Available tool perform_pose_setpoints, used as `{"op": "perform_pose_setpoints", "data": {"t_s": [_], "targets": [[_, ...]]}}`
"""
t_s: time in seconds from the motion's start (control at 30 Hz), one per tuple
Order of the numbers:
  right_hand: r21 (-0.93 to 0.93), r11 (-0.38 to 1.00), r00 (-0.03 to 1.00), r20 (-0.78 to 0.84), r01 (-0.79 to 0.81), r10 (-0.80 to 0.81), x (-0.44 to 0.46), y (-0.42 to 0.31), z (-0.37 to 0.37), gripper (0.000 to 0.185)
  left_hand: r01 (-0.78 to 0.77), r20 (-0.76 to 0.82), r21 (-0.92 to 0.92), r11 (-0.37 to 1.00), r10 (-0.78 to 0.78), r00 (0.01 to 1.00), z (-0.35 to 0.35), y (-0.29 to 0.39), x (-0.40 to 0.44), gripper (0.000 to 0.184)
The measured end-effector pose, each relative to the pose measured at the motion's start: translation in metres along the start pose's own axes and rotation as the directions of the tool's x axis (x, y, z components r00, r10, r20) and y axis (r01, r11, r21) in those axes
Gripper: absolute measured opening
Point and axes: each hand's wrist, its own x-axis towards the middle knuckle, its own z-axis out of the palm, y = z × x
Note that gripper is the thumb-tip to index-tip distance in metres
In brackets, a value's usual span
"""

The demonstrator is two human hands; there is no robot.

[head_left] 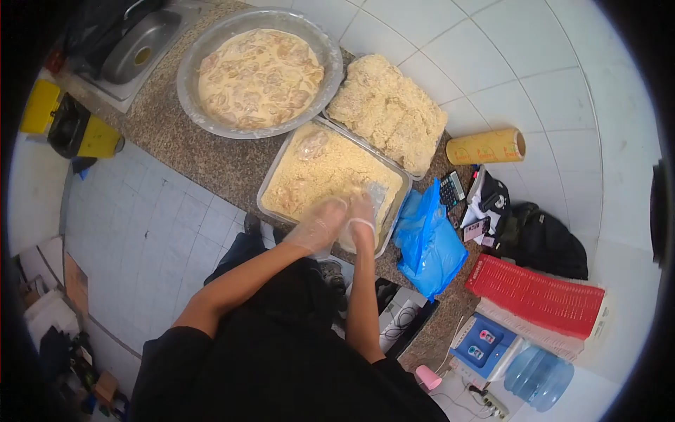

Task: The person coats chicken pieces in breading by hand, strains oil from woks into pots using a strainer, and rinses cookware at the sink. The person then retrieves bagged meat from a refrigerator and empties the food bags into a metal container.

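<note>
Both hands wear clear plastic gloves and are close together over a metal tray [266,184] of pale crumbs [344,158]. My left hand [327,216] is at the tray's near edge, its fingers blurred. Beside it, my right hand [362,211] reaches into the crumbs near a clear plastic piece [377,193]; its grip is unclear. A coated piece of meat [313,144] lies at the tray's far left. Behind stands a large metal bowl [188,88] of meat in batter [260,77]. Next to it, a second tray [420,174] is heaped with crumb-coated pieces [387,105].
Right of the tray are a blue plastic bag [430,246], a film roll [485,146], a calculator [451,190] and a black bag [545,239]. A red printed sheet [534,295] and a water dispenser [485,344] are at lower right. A sink [140,49] is at upper left.
</note>
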Motion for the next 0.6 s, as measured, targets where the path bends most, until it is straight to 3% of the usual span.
{"op": "perform_pose_setpoints", "data": {"t_s": [0.03,0.07,0.13,0.17,0.23,0.37,0.43,0.47,0.53,0.57,0.6], "targets": [[0.063,0.995,0.997,-0.030,0.079,-0.077,0.002,-0.001,-0.003,0.056,-0.158,-0.104,0.079,0.984,0.166,0.981,-0.002,-0.003,0.000,0.026],[0.076,0.995,0.997,-0.041,0.070,-0.067,0.005,-0.002,-0.009,0.056,-0.170,-0.088,0.084,0.982,0.177,0.980,-0.002,-0.005,0.009,0.026],[0.052,0.987,0.979,-0.147,0.154,-0.145,0.001,-0.037,-0.032,0.055,-0.115,-0.111,0.380,0.918,0.168,0.980,0.017,-0.018,0.036,0.038],[0.055,0.986,0.978,-0.153,0.154,-0.144,0.004,-0.037,-0.036,0.055,-0.120,-0.109,0.383,0.916,0.174,0.979,0.029,-0.027,0.036,0.038],[-0.352,0.894,0.912,-0.198,0.277,-0.360,0.012,-0.033,-0.043,0.047,-0.044,0.027,0.485,0.873,0.036,0.999,0.046,-0.040,0.035,0.049],[-0.436,0.881,0.965,-0.090,0.184,-0.246,0.013,-0.071,-0.047,0.039,-0.148,0.077,0.433,0.889,0.127,0.989,0.024,-0.021,0.027,0.036],[-0.599,0.784,0.981,0.021,0.166,-0.192,0.019,-0.096,-0.044,0.034,0.070,0.218,0.331,0.941,-0.148,0.965,0.027,-0.025,0.025,0.048],[-0.598,0.786,0.982,0.016,0.159,-0.187,0.026,-0.091,-0.040,0.034,0.064,0.223,0.331,0.941,-0.144,0.964,0.029,-0.028,0.023,0.048],[-0.678,0.684,0.963,0.202,0.267,-0.176,0.038,-0.058,-0.022,0.040,0.001,0.175,0.362,0.932,-0.069,0.982,0.031,-0.034,0.011,0.047],[-0.675,0.690,0.965,0.197,0.262,-0.174,0.042,-0.046,-0.015,0.040,-0.006,0.180,0.366,0.931,-0.065,0.982,0.018,-0.026,0.010,0.047],[-0.658,0.681,0.946,0.183,0.320,-0.267,0.047,-0.036,-0.009,0.041,0.069,0.259,0.341,0.937,-0.164,0.952,-0.006,-0.010,0.008,0.046]]}}
